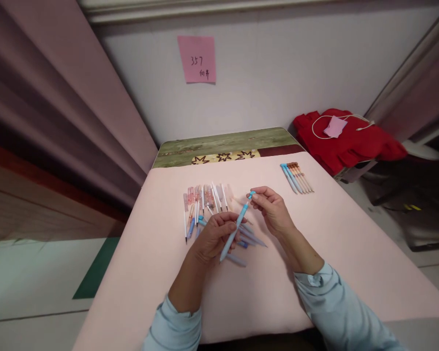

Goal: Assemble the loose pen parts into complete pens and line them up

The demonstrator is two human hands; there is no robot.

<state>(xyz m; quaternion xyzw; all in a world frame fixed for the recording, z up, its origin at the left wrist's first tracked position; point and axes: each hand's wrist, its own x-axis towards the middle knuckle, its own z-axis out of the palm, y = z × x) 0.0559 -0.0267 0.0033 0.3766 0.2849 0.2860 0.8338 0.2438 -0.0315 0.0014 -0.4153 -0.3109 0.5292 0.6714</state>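
My left hand (214,237) is closed around the barrel of a light blue pen (226,249), which slants with its tip down toward me. At the pen's upper end, my right hand (273,210) pinches a small bright blue topper (251,194) between thumb and fingertips. Whether the topper touches the pen's end cannot be made out. Beyond and partly behind my left hand lie several white refills (215,196) with dark tips, among pinkish clear pen barrels (190,195). Blue pen parts (254,236) lie under and beside the hands, some of them hidden.
A neat row of blue and brown-topped pens (296,178) lies at the table's right rear. The pink cloth (161,287) covers the table up to a green patterned strip (223,142). Red fabric (325,151) with a cord sits beyond the right edge; a wall with a pink note (197,59) stands behind.
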